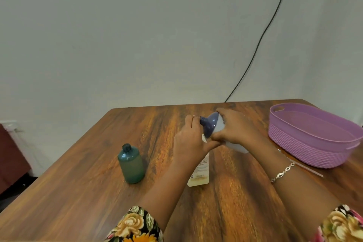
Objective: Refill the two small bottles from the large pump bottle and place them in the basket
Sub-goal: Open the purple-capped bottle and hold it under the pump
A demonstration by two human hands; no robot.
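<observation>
One green bottle [131, 164] left, purple basket [306, 149] right

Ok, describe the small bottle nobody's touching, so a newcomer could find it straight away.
Start at the wooden table; the purple basket sits on its right side. Left of the left hand, standing upright alone, is the teal bottle. It is dark and translucent with a dark top; the cream bottle in that hand and the large bottle the right hand tilts are pale-bodied.
</observation>
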